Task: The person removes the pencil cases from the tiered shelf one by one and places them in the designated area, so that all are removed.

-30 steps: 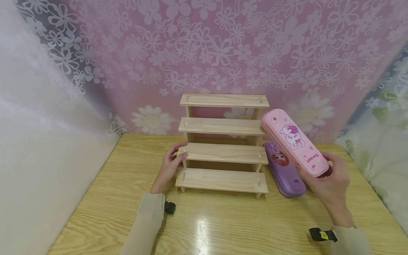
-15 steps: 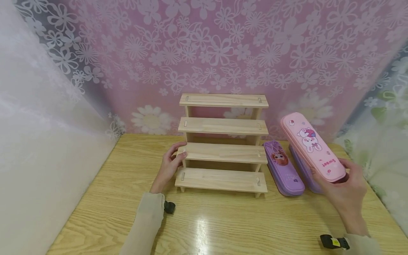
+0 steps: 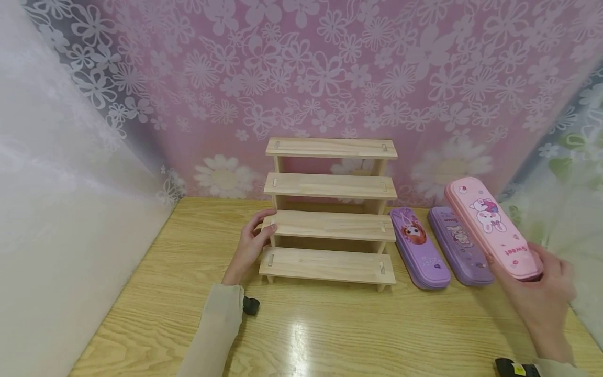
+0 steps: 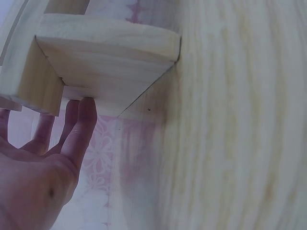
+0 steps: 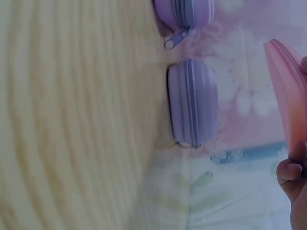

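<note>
My right hand (image 3: 542,293) grips the near end of a pink pencil case (image 3: 494,225) with a white rabbit print, holding it tilted above the table at the far right. In the right wrist view the pink case's side shows beside my curled fingers. A four-tier wooden shelf (image 3: 330,264) stands at the table's middle. My left hand (image 3: 252,243) holds the left end of its second-lowest board, thumb on top and fingers behind. The left wrist view shows those fingers against the wood. Two zipped cases, a purple one (image 3: 426,256) and a greyish-purple one (image 3: 459,246), lie right of the shelf.
The wooden table (image 3: 188,324) has a floral pink curtain (image 3: 301,68) behind it. Pale curtains close off its left and right sides. A black strap with a small camera sits on each wrist.
My right hand has carried the pink case to the right and slightly down, uncovering the greyish-purple case. My left hand and the shelf have stayed in place.
</note>
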{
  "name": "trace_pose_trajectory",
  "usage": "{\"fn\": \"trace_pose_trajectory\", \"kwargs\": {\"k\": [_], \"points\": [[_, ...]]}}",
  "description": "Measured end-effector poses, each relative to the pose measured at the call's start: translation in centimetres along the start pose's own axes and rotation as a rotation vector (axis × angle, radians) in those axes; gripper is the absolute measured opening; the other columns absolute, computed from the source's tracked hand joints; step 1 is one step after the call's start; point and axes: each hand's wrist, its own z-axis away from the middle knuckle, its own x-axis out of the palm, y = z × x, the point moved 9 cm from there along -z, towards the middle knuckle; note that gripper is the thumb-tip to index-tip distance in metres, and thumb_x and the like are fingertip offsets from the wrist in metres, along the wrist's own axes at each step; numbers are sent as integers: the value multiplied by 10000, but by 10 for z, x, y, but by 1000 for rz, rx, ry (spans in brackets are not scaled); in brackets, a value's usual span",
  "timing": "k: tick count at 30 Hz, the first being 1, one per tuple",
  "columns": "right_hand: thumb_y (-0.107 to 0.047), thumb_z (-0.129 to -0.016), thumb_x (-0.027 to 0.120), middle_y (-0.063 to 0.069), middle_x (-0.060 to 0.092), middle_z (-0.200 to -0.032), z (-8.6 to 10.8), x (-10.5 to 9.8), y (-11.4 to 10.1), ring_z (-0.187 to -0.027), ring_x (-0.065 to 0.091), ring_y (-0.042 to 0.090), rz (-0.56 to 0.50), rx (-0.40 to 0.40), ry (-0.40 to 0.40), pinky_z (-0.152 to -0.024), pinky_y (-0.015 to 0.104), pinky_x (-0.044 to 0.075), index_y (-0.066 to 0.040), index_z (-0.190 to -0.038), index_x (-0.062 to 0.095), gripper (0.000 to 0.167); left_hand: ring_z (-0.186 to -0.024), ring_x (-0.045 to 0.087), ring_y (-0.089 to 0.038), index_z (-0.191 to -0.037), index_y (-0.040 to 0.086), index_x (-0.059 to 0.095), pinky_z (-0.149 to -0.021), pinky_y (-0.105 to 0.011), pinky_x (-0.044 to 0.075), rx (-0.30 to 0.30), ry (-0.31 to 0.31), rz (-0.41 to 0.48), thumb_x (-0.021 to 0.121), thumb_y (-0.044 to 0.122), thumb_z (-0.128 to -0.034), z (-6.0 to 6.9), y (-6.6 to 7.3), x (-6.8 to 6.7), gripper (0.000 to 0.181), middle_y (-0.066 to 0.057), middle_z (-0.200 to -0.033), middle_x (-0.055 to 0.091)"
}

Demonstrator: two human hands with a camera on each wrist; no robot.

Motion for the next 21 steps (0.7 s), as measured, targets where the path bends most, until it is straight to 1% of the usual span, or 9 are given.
{"fn": "trace_pose_trajectory", "kwargs": {"k": [2,7,10,12,13,16,17,18,21], "points": [[-191,-583,899,-393,354,-1130,0,-3,7,-1025,332,-166,15,15,-2,-726,131,235,-43,-1315,662,783,-1121,608,-287,-1406,153,575,-995,-648,511,4,1,2,616,169,-1027,0,1,0,382,-145,-1385,508],[-243,-633,894,-383,345,-1097,-1,-10,21,-1002,310,-164,52,14,-1,-715,128,222,-41,-1307,662,741,-1100,617,-237,-1414,136,567,-992,-667,501,15,-3,8,607,154,-1033,0,3,1,384,-122,-1366,509],[-265,-652,889,-311,375,-1047,-2,-12,29,-974,291,-155,81,21,-11,-698,122,214,-34,-1298,659,724,-1092,619,-224,-1413,128,567,-992,-678,494,18,-5,19,608,153,-1033,0,4,0,382,-120,-1355,508],[-261,-664,881,-166,469,-993,-3,-11,34,-964,274,-154,97,29,-24,-692,129,208,-22,-1292,652,710,-1084,620,-226,-1411,126,570,-991,-681,492,20,-5,20,611,155,-1033,0,4,0,382,-122,-1352,509],[-260,-671,875,-67,508,-972,-3,-11,36,-964,264,-155,106,34,-30,-688,133,206,-17,-1288,649,701,-1084,620,-227,-1412,127,571,-991,-679,493,21,-5,19,610,157,-1033,0,4,0,382,-126,-1354,508],[-251,-697,854,231,527,-1026,-3,-11,44,-953,238,-130,139,60,-58,-683,176,190,-11,-1288,638,674,-1083,618,-236,-1415,121,569,-988,-676,497,24,-5,13,606,157,-1035,0,4,1,384,-146,-1364,504],[-253,-709,844,292,517,-1055,-3,-10,46,-943,280,-81,158,69,-71,-681,199,188,-10,-1293,632,667,-1081,618,-236,-1418,117,566,-987,-670,501,24,-5,6,604,158,-1035,0,4,1,387,-154,-1368,502],[-255,-721,835,315,515,-1064,-3,-10,49,-937,329,-14,176,80,-86,-682,237,208,-10,-1297,627,660,-1080,619,-235,-1420,114,564,-985,-664,505,24,-6,3,601,158,-1036,0,4,1,389,-161,-1372,501],[-307,-777,801,373,489,-1100,-4,-7,57,-954,412,265,242,135,-165,-686,364,235,-17,-1340,598,664,-1084,621,-235,-1421,119,563,-981,-657,513,21,-6,-5,597,159,-1037,1,4,1,388,-164,-1378,504]]}}
